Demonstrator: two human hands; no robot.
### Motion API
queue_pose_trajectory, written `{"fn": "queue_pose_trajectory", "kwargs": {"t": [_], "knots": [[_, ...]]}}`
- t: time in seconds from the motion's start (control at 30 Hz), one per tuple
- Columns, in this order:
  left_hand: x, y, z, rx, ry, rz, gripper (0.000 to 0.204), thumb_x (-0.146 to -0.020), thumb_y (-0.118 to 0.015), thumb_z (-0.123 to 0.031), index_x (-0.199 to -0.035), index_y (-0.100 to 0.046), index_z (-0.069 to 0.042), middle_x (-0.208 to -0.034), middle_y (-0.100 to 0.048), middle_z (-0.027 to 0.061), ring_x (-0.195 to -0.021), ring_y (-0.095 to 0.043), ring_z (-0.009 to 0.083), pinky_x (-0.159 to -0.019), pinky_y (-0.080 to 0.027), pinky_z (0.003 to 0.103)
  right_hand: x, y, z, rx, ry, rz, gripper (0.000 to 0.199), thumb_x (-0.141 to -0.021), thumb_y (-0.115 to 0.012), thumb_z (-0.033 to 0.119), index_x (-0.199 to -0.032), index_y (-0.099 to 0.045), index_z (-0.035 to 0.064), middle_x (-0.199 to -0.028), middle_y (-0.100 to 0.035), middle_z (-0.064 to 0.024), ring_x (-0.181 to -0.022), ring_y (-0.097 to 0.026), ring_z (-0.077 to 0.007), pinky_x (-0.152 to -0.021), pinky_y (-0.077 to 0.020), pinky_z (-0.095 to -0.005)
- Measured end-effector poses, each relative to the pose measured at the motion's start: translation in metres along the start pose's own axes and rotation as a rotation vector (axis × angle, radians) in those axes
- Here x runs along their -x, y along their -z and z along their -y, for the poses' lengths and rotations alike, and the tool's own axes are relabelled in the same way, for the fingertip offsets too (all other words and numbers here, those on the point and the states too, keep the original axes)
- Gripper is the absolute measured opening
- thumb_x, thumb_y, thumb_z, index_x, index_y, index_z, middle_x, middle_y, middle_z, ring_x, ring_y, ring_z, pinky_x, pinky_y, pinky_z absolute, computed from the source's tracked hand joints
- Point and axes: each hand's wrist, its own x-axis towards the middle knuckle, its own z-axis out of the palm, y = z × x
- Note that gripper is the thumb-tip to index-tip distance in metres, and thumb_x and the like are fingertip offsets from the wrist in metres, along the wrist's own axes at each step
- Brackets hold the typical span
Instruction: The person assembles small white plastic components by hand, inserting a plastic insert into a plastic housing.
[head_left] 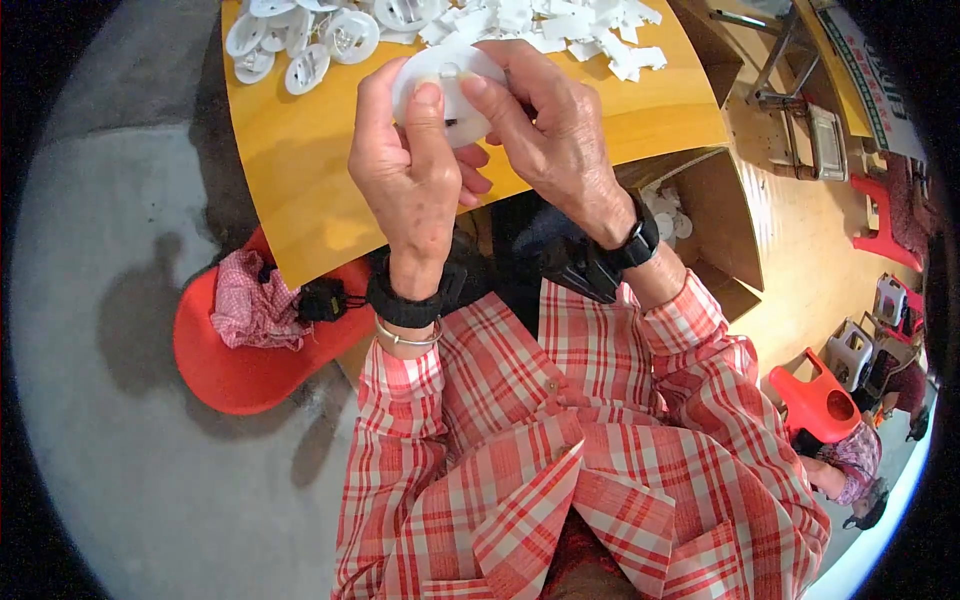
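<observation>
A round white plastic disc (pixel 452 95) with a small slot is held up over the near part of the yellow table, between both my hands. My left hand (pixel 412 165) grips its left side, thumb pressed on its face. From the right, my right hand (pixel 550 125) grips the other edge, its thumb also on the face near the top. Beyond them, several similar white round parts (pixel 350 36) lie heaped at the table's far left. A pile of small white plastic pieces (pixel 590 28) spreads beside them to the right.
The yellow table (pixel 300 170) ends just before my body. At left stands a red chair (pixel 230 375) with a pink checked cloth (pixel 255 300) on it. Below the table's right edge, a cardboard box (pixel 715 205) holds white parts. Red stools (pixel 815 400) and other people (pixel 850 465) are far right.
</observation>
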Motion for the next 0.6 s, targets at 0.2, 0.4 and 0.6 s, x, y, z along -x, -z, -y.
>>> {"fn": "queue_pose_trajectory", "kwargs": {"t": [0.2, 0.4, 0.6], "knots": [[-0.004, 0.004, -0.003, 0.098, 0.093, 0.087, 0.027, -0.096, -0.041, -0.023, -0.109, -0.046, 0.0, -0.066, -0.059, 0.0107, -0.039, -0.054, 0.0124, -0.029, -0.04, 0.02, -0.001, 0.008, 0.001, -0.034, 0.084, 0.074, 0.018, -0.085, -0.061, 0.017, -0.102, -0.061, 0.01, -0.065, -0.059, -0.011, -0.056, -0.06, -0.0251, -0.05, -0.0451, -0.0326], [-0.001, 0.011, -0.003, 0.137, 0.111, 0.136, 0.027, -0.095, -0.044, -0.023, -0.111, -0.045, -0.001, -0.064, -0.059, 0.0112, -0.038, -0.054, 0.0137, -0.029, -0.039, 0.02, -0.006, 0.014, -0.005, 0.124, 0.31, 0.135, 0.017, -0.087, -0.06, 0.013, -0.102, -0.063, 0.0077, -0.077, -0.065, -0.0092, -0.065, -0.063, -0.0186, -0.057, -0.0487, -0.0275], [-0.005, 0.008, 0.003, 0.183, 0.109, 0.086, 0.027, -0.092, -0.051, -0.023, -0.108, -0.047, -0.002, -0.065, -0.059, 0.0102, -0.039, -0.055, 0.0136, -0.028, -0.039, 0.02, -0.006, 0.012, -0.01, 0.049, 0.304, 0.169, 0.019, -0.085, -0.061, 0.019, -0.103, -0.061, 0.0125, -0.072, -0.062, -0.0109, -0.064, -0.062, -0.028, -0.054, -0.0469, -0.0332]]}}
